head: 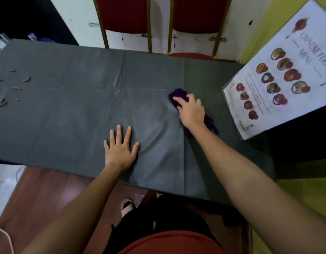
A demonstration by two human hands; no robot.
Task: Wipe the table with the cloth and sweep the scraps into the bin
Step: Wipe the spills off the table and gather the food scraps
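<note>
A dark-covered tabletop (67, 116) carries scraps (10, 85) at nine o'clock. The left hand (120, 149) lies flat, fingers released; the right hand (191, 110) grips a purple cloth (177, 94).

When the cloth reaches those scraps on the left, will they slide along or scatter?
The scraps look thin and dry, so probably light and easily pushed. The table cover shows creases, which might snag some. The cloth looks soft, so small bits may slip past.

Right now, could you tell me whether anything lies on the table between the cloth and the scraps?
Nothing visible does. The right hand presses the purple cloth at the right; the scraps lie far left. The left hand rests flat nearer the front edge.
</note>
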